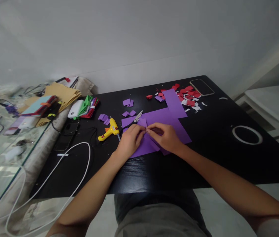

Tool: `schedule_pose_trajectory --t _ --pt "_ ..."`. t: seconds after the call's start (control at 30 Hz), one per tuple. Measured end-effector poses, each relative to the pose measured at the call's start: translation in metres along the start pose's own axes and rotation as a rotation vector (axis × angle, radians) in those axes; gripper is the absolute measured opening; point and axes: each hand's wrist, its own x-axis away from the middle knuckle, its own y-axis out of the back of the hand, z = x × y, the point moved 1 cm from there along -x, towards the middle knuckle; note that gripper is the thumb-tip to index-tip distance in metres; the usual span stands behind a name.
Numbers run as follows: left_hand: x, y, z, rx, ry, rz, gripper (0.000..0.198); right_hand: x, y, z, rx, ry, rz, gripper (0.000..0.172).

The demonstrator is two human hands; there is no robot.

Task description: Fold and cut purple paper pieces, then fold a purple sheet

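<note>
My left hand (131,139) and my right hand (163,135) meet above the purple paper sheets (180,131). The fingertips of both are pinched on a small strip of purple paper (142,122) that stands up between them. Part of the strip is hidden by the fingers. Just behind my left hand lie scissors (136,119) with their blades apart, pointing away to the right. A yellow glue gun (111,130) rests to the left of that hand. Small purple paper pieces (128,102) lie in groups farther back.
Red and white paper scraps (190,97), a phone (201,87) and a tape ring (247,135) lie to the right. Bundled coloured papers (88,107) and a dark phone (66,136) are on the left, with a white cable (89,154) looping over the table edge.
</note>
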Motion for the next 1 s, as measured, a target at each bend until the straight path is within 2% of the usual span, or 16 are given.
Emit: schedule_pose_trajectory --t 0.13,0.2,0.47,1.0 --pt "-0.0011 0.0029 0.0032 0.009 0.012 0.013 0.006 -0.0066 0.0064 -0.0022 -0.298 -0.306 0.072 0.02" --pt "-0.0016 0.0042 0.004 0.014 0.012 0.003 0.007 -0.0086 0.0072 -0.0034 -0.409 -0.383 0.103 0.023" --pt "-0.0006 0.0071 0.0012 0.042 -0.026 -0.004 0.011 -0.0083 0.0034 -0.001 -0.672 -0.498 0.205 0.026" --pt "-0.0009 0.008 -0.0034 -0.02 -0.106 -0.053 0.015 -0.0076 0.0018 -0.0045 -0.739 -0.501 0.231 0.022"
